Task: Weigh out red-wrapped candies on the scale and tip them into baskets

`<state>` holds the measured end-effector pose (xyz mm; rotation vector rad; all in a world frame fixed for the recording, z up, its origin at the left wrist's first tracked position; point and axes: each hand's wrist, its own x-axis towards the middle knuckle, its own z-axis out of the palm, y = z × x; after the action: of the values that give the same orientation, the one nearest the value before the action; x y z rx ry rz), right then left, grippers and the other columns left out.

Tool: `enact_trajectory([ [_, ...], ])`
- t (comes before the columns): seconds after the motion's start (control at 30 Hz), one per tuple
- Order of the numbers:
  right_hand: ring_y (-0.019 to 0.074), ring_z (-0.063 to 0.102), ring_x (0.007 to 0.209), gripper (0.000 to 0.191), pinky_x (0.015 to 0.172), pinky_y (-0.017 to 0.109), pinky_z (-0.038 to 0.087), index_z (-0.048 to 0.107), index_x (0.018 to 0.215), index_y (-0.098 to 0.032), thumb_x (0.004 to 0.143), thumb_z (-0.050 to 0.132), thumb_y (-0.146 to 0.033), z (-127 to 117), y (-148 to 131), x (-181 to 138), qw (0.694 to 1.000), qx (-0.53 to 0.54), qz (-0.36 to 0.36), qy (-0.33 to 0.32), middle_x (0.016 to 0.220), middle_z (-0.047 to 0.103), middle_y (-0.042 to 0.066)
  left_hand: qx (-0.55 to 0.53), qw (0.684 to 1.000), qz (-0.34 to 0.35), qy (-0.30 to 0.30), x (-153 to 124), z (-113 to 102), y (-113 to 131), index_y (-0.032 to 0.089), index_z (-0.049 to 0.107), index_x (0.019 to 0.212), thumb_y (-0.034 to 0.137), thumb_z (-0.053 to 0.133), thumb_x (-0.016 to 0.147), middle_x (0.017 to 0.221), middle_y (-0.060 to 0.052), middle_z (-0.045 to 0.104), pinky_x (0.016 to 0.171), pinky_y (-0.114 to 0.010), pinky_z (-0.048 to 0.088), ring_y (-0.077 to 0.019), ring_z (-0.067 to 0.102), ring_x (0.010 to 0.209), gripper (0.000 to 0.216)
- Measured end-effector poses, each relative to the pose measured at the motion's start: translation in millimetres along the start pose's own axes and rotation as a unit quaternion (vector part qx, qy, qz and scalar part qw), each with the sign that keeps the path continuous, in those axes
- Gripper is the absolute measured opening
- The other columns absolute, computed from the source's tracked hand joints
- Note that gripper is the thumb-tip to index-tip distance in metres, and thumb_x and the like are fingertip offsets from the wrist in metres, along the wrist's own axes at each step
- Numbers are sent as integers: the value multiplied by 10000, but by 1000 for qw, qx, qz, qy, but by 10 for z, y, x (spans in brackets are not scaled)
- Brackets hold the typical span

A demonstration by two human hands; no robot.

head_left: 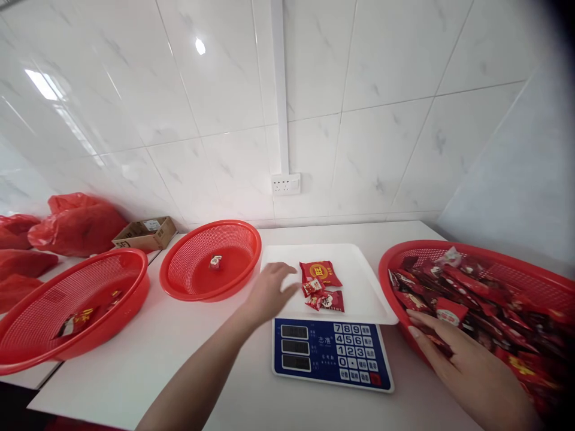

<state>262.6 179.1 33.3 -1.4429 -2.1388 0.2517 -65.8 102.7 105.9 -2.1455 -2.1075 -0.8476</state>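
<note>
My left hand [268,293] hovers over the white tray [359,263] of a blue-faced scale [330,354], fingers spread and loosely curved, fingertips next to three red snack packets [321,284] lying on the tray. It holds nothing. My right hand [467,359] rests flat, fingers stretched out, on the near rim of a red basket [530,272] heaped with red and dark snack packets [476,293], touching the packets at the edge.
Two more red mesh baskets stand left of the scale: the middle basket [211,263] holds one small packet, the far-left basket [67,305] holds a few. A cardboard box [146,233] and red plastic bags [76,224] sit behind. A wall socket [286,184] is on the tiled wall.
</note>
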Motion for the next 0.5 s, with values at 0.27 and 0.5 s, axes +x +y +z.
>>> enact_trajectory([
  [0.27, 294, 675, 976, 474, 799, 442, 559, 663, 1061, -250, 858, 400, -588, 36, 28, -38, 999, 9, -30, 15, 1080, 720, 65, -9, 979, 22, -200, 112, 303, 441, 237, 584, 1180, 381, 611, 834, 1216, -83, 567, 922, -427, 459, -281, 522, 1122, 376],
  [0.5, 296, 673, 980, 480, 809, 449, 557, 659, 1069, -235, 869, 388, -576, 39, 26, -39, 999, 9, -37, 17, 1081, 717, 76, -40, 979, -21, -200, 78, 239, 278, 227, 639, 1080, 235, 538, 840, 1170, -73, 568, 877, -309, 483, -226, 540, 1091, 261],
])
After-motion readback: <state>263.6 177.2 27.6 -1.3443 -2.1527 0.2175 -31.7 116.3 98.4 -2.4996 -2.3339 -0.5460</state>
